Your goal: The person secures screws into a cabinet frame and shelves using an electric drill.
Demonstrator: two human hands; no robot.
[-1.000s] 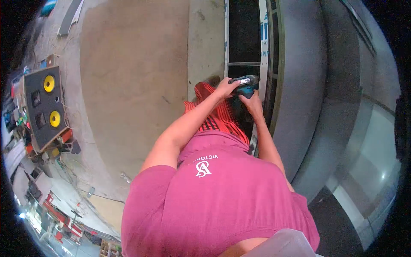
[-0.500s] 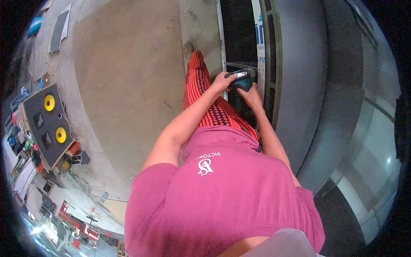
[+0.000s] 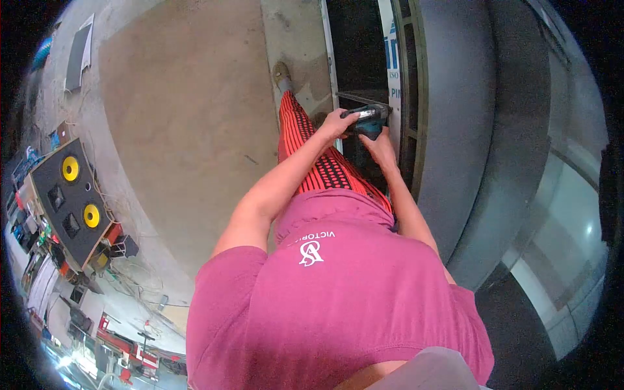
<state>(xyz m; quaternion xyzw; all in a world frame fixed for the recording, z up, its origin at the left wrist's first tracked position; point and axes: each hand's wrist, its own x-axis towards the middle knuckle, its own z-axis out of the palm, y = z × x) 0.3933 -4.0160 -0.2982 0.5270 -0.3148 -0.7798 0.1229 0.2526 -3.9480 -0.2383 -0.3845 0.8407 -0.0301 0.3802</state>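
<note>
A teal-and-black power tool with a silver label sits between my two hands, held out in front of my legs. My left hand is closed on its left end. From below and to the right, my right hand grips its lower part, with some fingers hidden behind the body of the tool. The tool's far end lies right at a metal frame and overlaps a white strip with blue lettering in this view.
Dark grey panels rise close on my right. A brown floor area spreads to the left. Further left stand a large speaker with yellow cones, loose cables and a dark flat panel. My shoe rests beside the frame.
My leg has shifted and more of my shoe shows on the floor. The background has moved slightly left and down in view. Both hands keep their hold on the power tool.
</note>
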